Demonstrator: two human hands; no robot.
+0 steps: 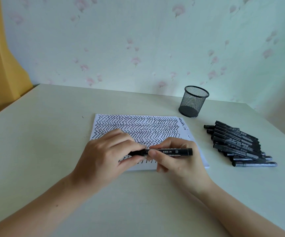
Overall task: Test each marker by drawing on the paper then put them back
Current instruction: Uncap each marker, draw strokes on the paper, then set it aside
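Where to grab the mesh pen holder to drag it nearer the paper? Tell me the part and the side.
Take the mesh pen holder by its upper wall just under the rim, coming from the right-front with the right hand. It stands upright and looks empty, with free table on that side; the marker pile lies nearer and apart from it.

Black marker (170,151), white paper (138,127) with black zigzags, black mesh cup (193,101).
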